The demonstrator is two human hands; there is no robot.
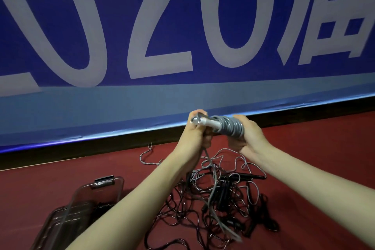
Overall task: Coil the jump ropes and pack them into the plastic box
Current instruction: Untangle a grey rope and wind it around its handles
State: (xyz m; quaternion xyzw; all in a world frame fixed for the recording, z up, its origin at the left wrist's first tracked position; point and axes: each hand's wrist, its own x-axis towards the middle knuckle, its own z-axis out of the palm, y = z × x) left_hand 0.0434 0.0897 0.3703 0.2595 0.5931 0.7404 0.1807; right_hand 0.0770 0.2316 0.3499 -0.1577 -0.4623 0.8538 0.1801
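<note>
both arms reach forward and meet just above the centre of the view. the left hand [195, 128] is clenched round the white handles [205, 123] of a grey jump rope [229, 128], whose ends poke out at its 10 o'clock side. the right hand [245, 134] grips the far end of the same bundle, fingers curled round the tight grey coils wound about the handles. the 2 hands are close together, with the coils between them, held up in the air in front of a blue banner [182, 26] bearing large pale characters.

from under the left hand a loose grey tail [213, 184] of the rope hangs down toward 6 o'clock and blurs near its lower end, above the pile.

on the red floor [304, 148], at 6 o'clock from the hands, lies a tangled pile of ropes [203, 199], dark and grey cords looped over each other, with black handles [243, 176] showing at its upper right side. how many ropes are in it cannot be told.

at 8 o'clock from the hands, beside the left forearm, sits the clear plastic box [97, 189] on the floor, apart from the pile. a dark coiled thing shows inside it, partly hidden by the arm. just at its 7 o'clock side lies a flat clear lid [54, 227], touching or overlapping the box.
</note>
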